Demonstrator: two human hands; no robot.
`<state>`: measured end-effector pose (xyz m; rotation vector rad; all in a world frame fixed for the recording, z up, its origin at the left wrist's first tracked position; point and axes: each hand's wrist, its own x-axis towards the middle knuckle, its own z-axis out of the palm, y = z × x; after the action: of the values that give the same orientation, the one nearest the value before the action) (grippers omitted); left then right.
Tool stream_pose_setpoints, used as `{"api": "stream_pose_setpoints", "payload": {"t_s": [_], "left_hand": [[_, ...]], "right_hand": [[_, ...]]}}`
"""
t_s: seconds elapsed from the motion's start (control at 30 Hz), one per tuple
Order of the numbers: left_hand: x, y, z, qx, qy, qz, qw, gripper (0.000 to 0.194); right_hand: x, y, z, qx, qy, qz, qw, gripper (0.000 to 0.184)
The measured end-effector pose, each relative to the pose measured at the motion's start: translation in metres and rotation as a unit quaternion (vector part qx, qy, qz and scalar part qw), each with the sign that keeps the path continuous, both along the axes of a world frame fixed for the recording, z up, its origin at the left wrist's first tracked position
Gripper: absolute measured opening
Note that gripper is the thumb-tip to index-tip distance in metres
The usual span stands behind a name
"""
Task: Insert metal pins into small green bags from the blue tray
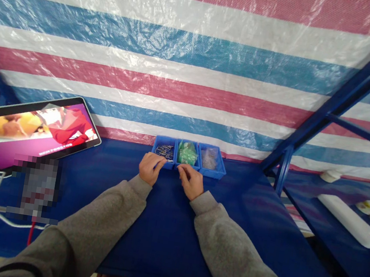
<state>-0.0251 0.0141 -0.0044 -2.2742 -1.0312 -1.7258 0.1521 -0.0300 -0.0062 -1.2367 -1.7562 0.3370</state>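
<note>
Three small blue bins stand side by side against the striped sheet. The left bin (168, 166) holds many small dark and shiny metal pieces (164, 151), which look like screws. Small green pieces, seemingly in clear plastic (188, 153), fill the middle one, and pale translucent pieces or bags (209, 158) lie in the right one. My left hand (149, 168) is closed in a pinch at the front of the left bin. Before the middle bin, my right hand (192, 182) also pinches, thumb against fingers. Whatever either pinch holds is too small or hidden to make out.
A tablet (37, 129) playing a video leans at the left, with cables and a blurred-out object before it. A blue metal frame (330, 105) borders the blue table (161, 242). A white device (354, 221) and several white containers sit on the right-hand surface.
</note>
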Motion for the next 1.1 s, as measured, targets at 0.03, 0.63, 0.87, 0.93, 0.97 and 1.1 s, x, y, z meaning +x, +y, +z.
{"api": "stream_pose_setpoints", "payload": {"t_s": [0.03,0.63,0.87,0.93,0.97,1.1], "left_hand": [[-0.001,0.002,0.000,0.002,-0.015,0.028,0.999,0.019],[0.005,0.004,0.000,-0.067,0.118,0.019,0.991,0.018],[0.014,-0.011,0.001,-0.086,0.148,-0.014,0.985,0.018],[0.014,-0.012,0.001,-0.083,0.151,-0.025,0.985,0.018],[0.014,-0.012,0.001,-0.082,0.151,-0.027,0.985,0.019],[0.013,-0.010,0.002,-0.079,0.147,-0.028,0.986,0.018]], "right_hand": [[0.000,0.001,0.000,0.006,-0.002,-0.006,1.000,0.031],[0.024,0.005,0.013,-0.208,-0.320,-0.200,0.903,0.022],[0.028,0.007,0.008,-0.221,-0.342,-0.177,0.896,0.017],[0.025,0.007,0.007,-0.214,-0.347,-0.151,0.900,0.015],[0.023,0.007,0.007,-0.210,-0.349,-0.134,0.903,0.014],[0.014,0.004,0.006,-0.192,-0.344,-0.083,0.915,0.014]]}}
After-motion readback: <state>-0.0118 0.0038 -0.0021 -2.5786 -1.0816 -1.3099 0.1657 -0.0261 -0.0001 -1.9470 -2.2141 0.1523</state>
